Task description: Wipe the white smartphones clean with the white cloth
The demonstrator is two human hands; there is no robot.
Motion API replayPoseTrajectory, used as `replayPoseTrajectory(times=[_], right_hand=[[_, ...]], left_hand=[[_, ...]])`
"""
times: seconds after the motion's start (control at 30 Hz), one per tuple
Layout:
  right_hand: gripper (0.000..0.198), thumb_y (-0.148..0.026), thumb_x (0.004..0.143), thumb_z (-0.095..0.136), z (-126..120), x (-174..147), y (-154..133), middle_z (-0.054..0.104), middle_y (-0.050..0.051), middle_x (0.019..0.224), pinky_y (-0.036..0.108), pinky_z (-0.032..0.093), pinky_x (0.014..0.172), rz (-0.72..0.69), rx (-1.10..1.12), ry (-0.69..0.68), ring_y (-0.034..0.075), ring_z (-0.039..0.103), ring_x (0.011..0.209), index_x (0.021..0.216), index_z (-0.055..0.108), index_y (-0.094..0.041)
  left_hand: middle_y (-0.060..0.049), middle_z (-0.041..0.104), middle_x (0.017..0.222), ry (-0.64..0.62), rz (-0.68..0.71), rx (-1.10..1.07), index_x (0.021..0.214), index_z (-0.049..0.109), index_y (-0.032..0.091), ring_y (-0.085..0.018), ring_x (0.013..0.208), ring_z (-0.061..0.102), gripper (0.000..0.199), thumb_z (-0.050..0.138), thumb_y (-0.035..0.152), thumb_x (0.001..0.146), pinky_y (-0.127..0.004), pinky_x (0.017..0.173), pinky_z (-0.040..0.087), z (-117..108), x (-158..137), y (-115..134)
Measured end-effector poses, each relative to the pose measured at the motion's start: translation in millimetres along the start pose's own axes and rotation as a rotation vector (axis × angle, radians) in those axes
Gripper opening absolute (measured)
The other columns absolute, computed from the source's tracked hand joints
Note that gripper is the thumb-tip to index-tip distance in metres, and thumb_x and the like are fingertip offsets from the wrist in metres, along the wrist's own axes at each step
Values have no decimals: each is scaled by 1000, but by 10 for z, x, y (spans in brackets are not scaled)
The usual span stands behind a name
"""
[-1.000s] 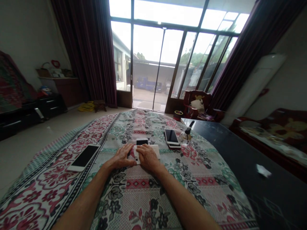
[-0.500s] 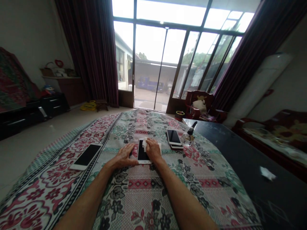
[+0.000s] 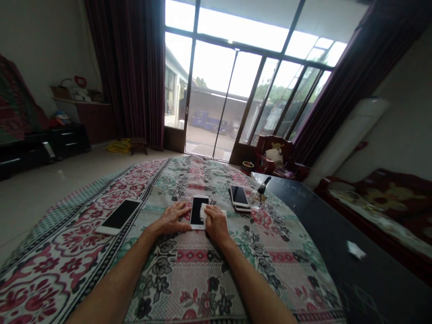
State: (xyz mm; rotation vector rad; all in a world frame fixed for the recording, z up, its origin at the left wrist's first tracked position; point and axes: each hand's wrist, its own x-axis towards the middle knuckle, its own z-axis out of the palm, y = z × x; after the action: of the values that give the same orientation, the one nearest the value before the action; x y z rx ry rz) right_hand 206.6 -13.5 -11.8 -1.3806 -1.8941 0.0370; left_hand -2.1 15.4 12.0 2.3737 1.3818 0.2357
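A white smartphone (image 3: 197,215) with a dark screen lies face up on the patterned tablecloth (image 3: 199,283). My left hand (image 3: 174,218) lies along its left side, fingers stretched out, with the thumb at the lower left corner. In my right hand (image 3: 215,223) is a bunched white tissue (image 3: 203,212), pressed to the right part of the screen. Part of the tissue also shows beyond the knuckles, and the hand hides the phone's lower right area.
Another white smartphone (image 3: 119,217) lies to the left. Right of my hands is a stack of phones (image 3: 239,197), beside a clear bottle with a black top (image 3: 260,193). A crumpled tissue (image 3: 356,250) sits on the dark table (image 3: 324,234) at the right.
My right hand with the tissue has slid down the screen toward me, baring the phone's upper part. My left hand stays at the phone's left side. The view has shifted slightly.
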Motion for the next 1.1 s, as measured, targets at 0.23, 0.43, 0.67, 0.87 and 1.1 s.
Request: replayPoseTrajectory(times=[0.23, 0.43, 0.67, 0.87, 1.1], right_hand=[[32, -6, 81, 50, -56, -173, -281, 66, 8, 119, 41, 35, 107, -131, -1, -144, 22, 54, 114, 102, 70, -19], [29, -8, 83, 50, 4, 69, -282, 66, 4, 119, 37, 39, 101, -159, -24, -226, 21, 55, 110, 99, 70, -22], [29, -6, 83, 48, 155, 466, -143, 69, 5, 110, 29, 41, 95, -189, -55, -255, 18, 58, 103, 94, 71, -20], [30, -6, 84, 47, 258, 639, 27, 69, 6, 113, 29, 42, 96, -129, -44, -212, 19, 59, 106, 97, 72, -19], [35, -6, 82, 45, 258, 718, 232, 67, 4, 120, 29, 41, 103, 68, 49, -199, 18, 58, 115, 96, 74, -20]], left_hand=[[-11, 24, 157, 21, 5, 8, 145, 36, 21, -31, 145, 16, 84, 60, 59, 74, -45, 115, 17, 52, 29, -44], [-13, 22, 157, 10, -8, -13, 147, 30, 14, -31, 145, 13, 91, 62, 55, 73, -45, 117, 15, 65, 47, -51], [-13, 20, 157, -4, -21, -32, 148, 28, 14, -31, 146, 12, 91, 63, 52, 73, -45, 117, 14, 35, 34, -28], [-11, 20, 158, -13, -20, -50, 148, 28, 18, -31, 146, 11, 89, 64, 53, 74, -47, 117, 13, -5, 2, 18], [-10, 20, 158, -23, -8, -46, 148, 29, 22, -32, 146, 11, 88, 63, 56, 75, -49, 116, 14, -28, -10, 25]])
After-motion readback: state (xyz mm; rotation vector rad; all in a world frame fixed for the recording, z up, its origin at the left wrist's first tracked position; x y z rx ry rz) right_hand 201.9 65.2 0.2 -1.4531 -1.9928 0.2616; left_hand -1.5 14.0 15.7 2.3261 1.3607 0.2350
